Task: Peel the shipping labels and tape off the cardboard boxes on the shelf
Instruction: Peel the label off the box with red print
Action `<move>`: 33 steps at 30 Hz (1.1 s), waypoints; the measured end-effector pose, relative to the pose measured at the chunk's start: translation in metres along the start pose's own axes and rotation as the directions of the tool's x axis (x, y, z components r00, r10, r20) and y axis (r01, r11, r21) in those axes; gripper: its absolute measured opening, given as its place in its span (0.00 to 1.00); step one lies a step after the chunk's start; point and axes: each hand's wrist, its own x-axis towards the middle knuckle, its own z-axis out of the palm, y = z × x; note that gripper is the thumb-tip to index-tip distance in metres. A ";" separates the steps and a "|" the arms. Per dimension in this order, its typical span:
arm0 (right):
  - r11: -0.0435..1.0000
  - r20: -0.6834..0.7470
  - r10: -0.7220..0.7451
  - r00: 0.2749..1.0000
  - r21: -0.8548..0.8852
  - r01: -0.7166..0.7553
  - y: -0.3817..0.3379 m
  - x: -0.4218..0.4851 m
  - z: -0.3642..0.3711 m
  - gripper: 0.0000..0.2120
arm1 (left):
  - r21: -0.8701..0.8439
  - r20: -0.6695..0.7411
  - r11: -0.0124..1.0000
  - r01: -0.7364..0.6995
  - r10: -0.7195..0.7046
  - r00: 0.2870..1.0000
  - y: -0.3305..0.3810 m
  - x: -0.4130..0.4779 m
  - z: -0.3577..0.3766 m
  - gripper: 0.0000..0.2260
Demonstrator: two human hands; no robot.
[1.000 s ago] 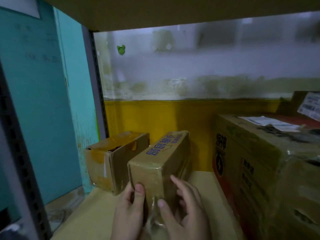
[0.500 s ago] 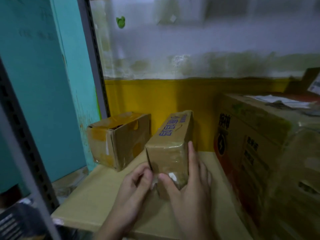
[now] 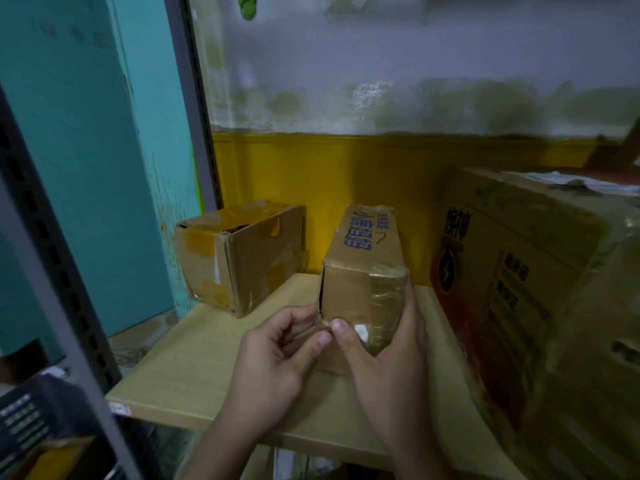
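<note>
A narrow cardboard box (image 3: 363, 251) with blue print on top stands on the wooden shelf (image 3: 194, 368), end face toward me. Clear tape (image 3: 382, 299) wraps the right half of that face. My right hand (image 3: 384, 362) grips the box's lower right corner, fingers up its right side and thumb on the tape. My left hand (image 3: 277, 355) pinches a strip of clear tape at the face's lower left edge.
A smaller open box (image 3: 242, 258) with yellow tape patches sits at the back left. A large printed carton (image 3: 540, 306) wrapped in film fills the right side. A grey perforated upright (image 3: 52, 258) stands at the left, beside a teal wall.
The view has tipped down and come closer. My left hand has shifted from the box's front face to its lower left edge, where it now pinches tape. My right hand wraps the right corner.
</note>
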 end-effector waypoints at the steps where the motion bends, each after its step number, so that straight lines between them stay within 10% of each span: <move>1: 1.000 0.004 0.007 1.000 0.000 -0.007 0.000 0.000 0.000 0.48 | -0.007 -0.006 1.000 0.003 -0.003 1.000 0.001 0.000 0.000 0.15; 13: 0.999 0.035 0.043 0.998 -0.003 -0.042 -0.001 0.001 -0.002 0.47 | 0.206 0.027 0.976 -0.070 0.066 0.997 0.001 0.000 -0.002 0.10; 19: 0.998 0.052 0.035 0.998 -0.051 -0.032 -0.004 0.001 -0.002 0.48 | 0.614 0.383 0.711 -0.342 0.111 0.917 0.018 0.022 -0.023 0.07; 25: 0.998 0.067 0.046 0.997 -0.053 -0.042 -0.006 0.000 -0.003 0.48 | 0.559 0.587 0.600 -0.573 0.202 0.784 0.030 0.042 -0.038 0.06; 33: 0.994 0.086 0.026 0.996 -0.104 -0.017 -0.007 -0.001 -0.001 0.47 | 0.488 0.597 0.717 -0.497 0.142 0.790 0.041 0.037 -0.049 0.08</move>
